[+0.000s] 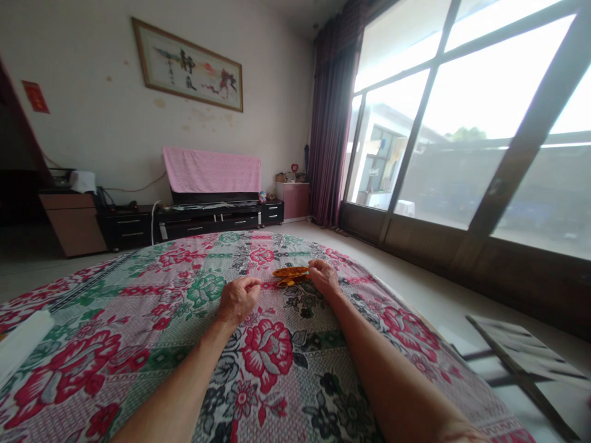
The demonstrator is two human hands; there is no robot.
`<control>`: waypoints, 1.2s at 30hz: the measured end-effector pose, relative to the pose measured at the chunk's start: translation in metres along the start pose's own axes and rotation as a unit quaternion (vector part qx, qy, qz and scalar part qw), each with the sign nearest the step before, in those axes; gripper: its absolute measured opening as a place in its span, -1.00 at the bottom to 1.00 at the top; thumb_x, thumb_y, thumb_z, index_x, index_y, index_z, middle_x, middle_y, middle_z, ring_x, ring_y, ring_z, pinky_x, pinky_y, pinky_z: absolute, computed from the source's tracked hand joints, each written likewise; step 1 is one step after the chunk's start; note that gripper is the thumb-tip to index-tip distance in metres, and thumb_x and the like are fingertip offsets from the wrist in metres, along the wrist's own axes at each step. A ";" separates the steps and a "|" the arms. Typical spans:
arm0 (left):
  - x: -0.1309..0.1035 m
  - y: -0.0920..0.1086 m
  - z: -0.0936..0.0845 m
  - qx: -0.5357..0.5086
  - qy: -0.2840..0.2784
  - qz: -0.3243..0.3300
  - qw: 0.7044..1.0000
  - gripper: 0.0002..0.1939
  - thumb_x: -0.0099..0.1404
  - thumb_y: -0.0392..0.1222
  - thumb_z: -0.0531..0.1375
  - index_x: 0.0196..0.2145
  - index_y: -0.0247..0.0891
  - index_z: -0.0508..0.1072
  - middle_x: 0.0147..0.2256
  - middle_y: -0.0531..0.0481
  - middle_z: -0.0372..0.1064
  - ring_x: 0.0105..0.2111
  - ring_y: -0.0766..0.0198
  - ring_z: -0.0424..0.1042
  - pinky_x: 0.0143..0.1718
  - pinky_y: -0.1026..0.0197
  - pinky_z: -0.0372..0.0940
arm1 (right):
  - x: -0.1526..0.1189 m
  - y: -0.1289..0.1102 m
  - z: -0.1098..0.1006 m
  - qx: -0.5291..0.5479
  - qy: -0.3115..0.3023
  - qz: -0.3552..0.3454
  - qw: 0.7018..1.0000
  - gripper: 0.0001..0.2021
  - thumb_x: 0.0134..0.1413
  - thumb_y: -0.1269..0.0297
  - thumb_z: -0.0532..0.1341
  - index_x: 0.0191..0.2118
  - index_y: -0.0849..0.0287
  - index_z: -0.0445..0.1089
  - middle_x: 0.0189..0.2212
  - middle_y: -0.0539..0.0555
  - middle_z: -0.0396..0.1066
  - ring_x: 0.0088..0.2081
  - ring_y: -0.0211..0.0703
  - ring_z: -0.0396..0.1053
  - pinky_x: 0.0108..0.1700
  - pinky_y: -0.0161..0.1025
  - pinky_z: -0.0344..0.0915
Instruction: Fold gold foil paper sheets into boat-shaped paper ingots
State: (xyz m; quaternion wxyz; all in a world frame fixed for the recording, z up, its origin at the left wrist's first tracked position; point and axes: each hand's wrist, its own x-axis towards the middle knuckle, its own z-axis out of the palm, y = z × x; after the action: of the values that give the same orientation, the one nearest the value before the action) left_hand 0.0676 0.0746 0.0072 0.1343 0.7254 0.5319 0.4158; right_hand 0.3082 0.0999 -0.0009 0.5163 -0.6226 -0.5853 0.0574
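Observation:
A small, shiny orange-yellow object [290,272] made of two long, leaf-like parts is at the middle of the flowered tablecloth [203,344]; I cannot make out its kind. The fingers of my right hand [325,278] are closed at its right end and seem to grip it. To the left of it, apart from it, my left hand [240,300] is low over the cloth. Its thumb and fingers are pressed together, and whatever may be between them is too small or hidden to name.
Something white [25,341] lies at the table's left edge. Beyond the table stands a low black cabinet [207,220] with a pink cloth [212,169] draped above it. Large windows [462,123] and a dark purple curtain [333,135] are on the right.

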 end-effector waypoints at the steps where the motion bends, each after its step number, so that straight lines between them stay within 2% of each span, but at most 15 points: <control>1: 0.000 0.000 0.000 0.001 0.002 0.002 1.000 -0.79 0.09 -0.23 0.10 -0.40 -0.26 0.53 -0.40 0.01 0.51 -0.40 0.28 0.45 -0.29 0.33 0.28 | 0.000 0.000 0.000 0.001 0.002 0.007 1.000 -0.81 -0.22 0.36 0.02 -0.53 0.16 0.38 -0.36 0.03 0.45 -0.28 -0.17 0.36 -0.13 -0.27 0.23; 10: 0.000 0.000 0.000 0.002 0.006 0.016 1.000 -0.79 0.09 -0.23 0.09 -0.41 -0.25 0.53 -0.40 0.01 0.51 -0.40 0.28 0.45 -0.29 0.33 0.26 | -0.003 -0.007 -0.002 0.021 0.010 0.021 1.000 -0.80 -0.27 0.34 0.04 -0.57 0.14 0.41 -0.37 0.00 0.46 -0.28 -0.19 0.36 -0.14 -0.33 0.22; 16: 0.002 -0.003 0.000 0.020 -0.010 -0.009 1.000 -0.79 0.11 -0.25 0.09 -0.38 -0.24 0.53 -0.39 0.04 0.51 -0.39 0.30 0.45 -0.30 0.35 0.27 | 0.001 0.001 -0.007 0.008 0.081 0.099 0.992 -0.65 -0.15 0.27 -0.03 -0.32 0.18 0.45 -0.50 0.00 0.44 -0.42 -0.17 0.36 -0.32 -0.30 0.25; 19: 0.004 -0.005 0.002 0.040 -0.028 -0.013 0.999 -0.78 0.12 -0.28 0.08 -0.36 -0.24 0.52 -0.37 0.03 0.51 -0.36 0.32 0.45 -0.29 0.36 0.27 | -0.005 -0.007 -0.007 -0.012 0.093 0.111 0.989 -0.64 -0.13 0.27 -0.03 -0.29 0.23 0.45 -0.49 0.05 0.45 -0.42 -0.13 0.36 -0.32 -0.27 0.24; 22: 0.005 -0.006 0.003 0.060 -0.044 -0.002 0.997 -0.78 0.11 -0.32 0.08 -0.36 -0.23 0.52 -0.35 0.02 0.50 -0.33 0.30 0.44 -0.25 0.34 0.27 | -0.022 -0.030 0.000 -0.027 0.052 0.066 0.996 -0.68 -0.09 0.31 -0.02 -0.30 0.21 0.45 -0.41 0.07 0.47 -0.37 -0.14 0.37 -0.25 -0.27 0.23; 27: -0.002 -0.002 -0.008 0.098 -0.103 0.061 0.988 -0.75 0.10 -0.40 0.06 -0.37 -0.23 0.51 -0.28 0.00 0.47 -0.24 0.30 0.41 -0.15 0.33 0.24 | -0.060 -0.082 0.024 -0.047 -0.083 -0.051 0.994 -0.79 -0.14 0.44 0.09 -0.43 0.14 0.48 -0.42 0.03 0.47 -0.35 -0.21 0.37 -0.23 -0.36 0.21; 31: -0.019 0.001 -0.026 0.139 -0.147 0.104 0.974 -0.76 0.13 -0.39 0.05 -0.44 -0.21 0.50 -0.29 -0.01 0.43 -0.23 0.28 0.39 -0.14 0.31 0.22 | -0.084 -0.107 0.036 -0.085 -0.135 -0.077 0.984 -0.75 -0.16 0.52 0.09 -0.41 0.16 0.49 -0.36 0.08 0.46 -0.29 -0.19 0.37 -0.21 -0.36 0.19; 36: -0.047 -0.009 -0.062 0.213 -0.146 0.076 0.963 -0.80 0.17 -0.32 0.05 -0.50 -0.25 0.45 -0.37 -0.08 0.40 -0.26 0.20 0.39 -0.16 0.23 0.21 | -0.103 -0.118 0.040 -0.140 -0.154 -0.071 0.976 -0.80 -0.08 0.47 0.10 -0.43 0.18 0.48 -0.36 0.15 0.43 -0.26 -0.12 0.34 -0.23 -0.29 0.17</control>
State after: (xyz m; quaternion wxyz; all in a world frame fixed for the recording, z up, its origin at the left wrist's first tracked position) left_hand 0.0112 0.0213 0.0173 0.0211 0.8285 0.5257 0.1915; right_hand 0.1706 0.0166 0.0095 0.3310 -0.6291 -0.7025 0.0334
